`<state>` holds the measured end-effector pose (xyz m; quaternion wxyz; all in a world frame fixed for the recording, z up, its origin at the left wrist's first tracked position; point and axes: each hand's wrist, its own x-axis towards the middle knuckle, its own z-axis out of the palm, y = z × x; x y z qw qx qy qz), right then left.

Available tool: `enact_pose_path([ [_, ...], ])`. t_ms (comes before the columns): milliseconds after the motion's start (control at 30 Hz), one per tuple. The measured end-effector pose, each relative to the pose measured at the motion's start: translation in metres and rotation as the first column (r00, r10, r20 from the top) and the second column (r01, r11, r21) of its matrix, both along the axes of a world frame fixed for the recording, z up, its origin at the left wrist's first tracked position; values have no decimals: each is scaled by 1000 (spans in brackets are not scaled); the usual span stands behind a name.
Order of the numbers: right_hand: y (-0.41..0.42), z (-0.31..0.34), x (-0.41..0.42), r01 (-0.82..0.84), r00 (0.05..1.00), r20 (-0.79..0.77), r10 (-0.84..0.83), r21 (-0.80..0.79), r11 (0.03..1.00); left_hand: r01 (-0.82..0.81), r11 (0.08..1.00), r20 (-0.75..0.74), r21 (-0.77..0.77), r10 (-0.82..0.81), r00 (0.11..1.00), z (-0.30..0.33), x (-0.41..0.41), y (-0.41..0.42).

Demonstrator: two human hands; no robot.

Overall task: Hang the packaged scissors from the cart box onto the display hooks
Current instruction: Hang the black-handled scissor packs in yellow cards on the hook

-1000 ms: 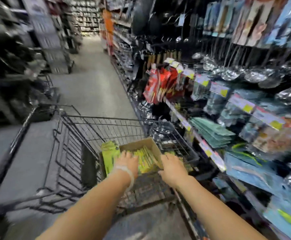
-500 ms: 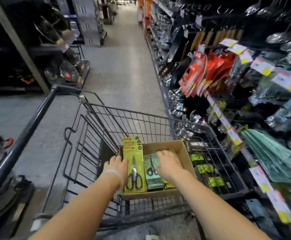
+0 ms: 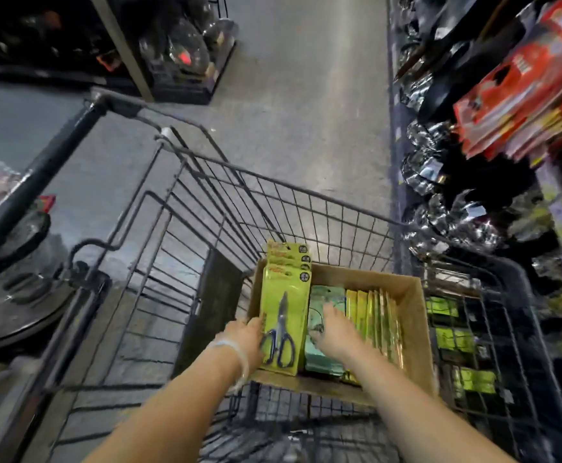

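A brown cardboard box (image 3: 415, 312) sits in the wire cart (image 3: 273, 208). At its left end stands a stack of yellow-green scissor packs (image 3: 284, 295), the front one showing dark-handled scissors. My left hand (image 3: 244, 339) grips the lower left edge of that stack. Teal packs (image 3: 318, 359) lie flat in the middle of the box, and several yellow packs (image 3: 373, 312) stand on edge to the right. My right hand (image 3: 334, 329) reaches into the box with fingers spread over the teal packs, holding nothing that I can see. No display hooks for scissors show clearly.
Red packaged goods (image 3: 520, 85) hang on the shelf at the upper right, above shiny wrapped cookware (image 3: 440, 202). Green packs (image 3: 453, 339) show through the cart's right side. Dark shelving (image 3: 159, 45) stands across the grey aisle floor (image 3: 306, 95). The black cart handle (image 3: 35, 182) runs at the left.
The view has tipped down from the shelves to the cart. My left hand now grips the upright scissor packs, and my right hand has moved from the box rim onto the teal packs.
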<state>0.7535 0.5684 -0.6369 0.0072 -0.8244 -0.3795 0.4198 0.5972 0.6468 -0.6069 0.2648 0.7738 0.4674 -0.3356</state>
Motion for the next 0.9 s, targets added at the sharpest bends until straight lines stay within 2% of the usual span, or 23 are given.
enact_pose_path([
  [167,13,-43,-5,101,986,-127,-109,-68,993,-78,995,19,-66,79,997,-34,-4,8],
  [400,37,-70,-7,358,910,-220,-352,-12,934,-266,959,101,-101,275,956,-58,-8,9],
  [600,41,-90,-11,484,852,-223,-474,-9,875,-269,957,94,-113,279,956,-65,-13,11],
  [767,39,-85,-20,543,783,-367,-502,8,840,-293,946,108,-137,308,945,-58,-12,16],
  [833,37,-77,-23,563,758,-419,-500,35,825,-356,921,158,-160,380,911,-49,-11,19],
  [900,37,-67,-23,599,729,-461,-506,72,797,-455,864,243,-216,499,832,-39,-9,23],
])
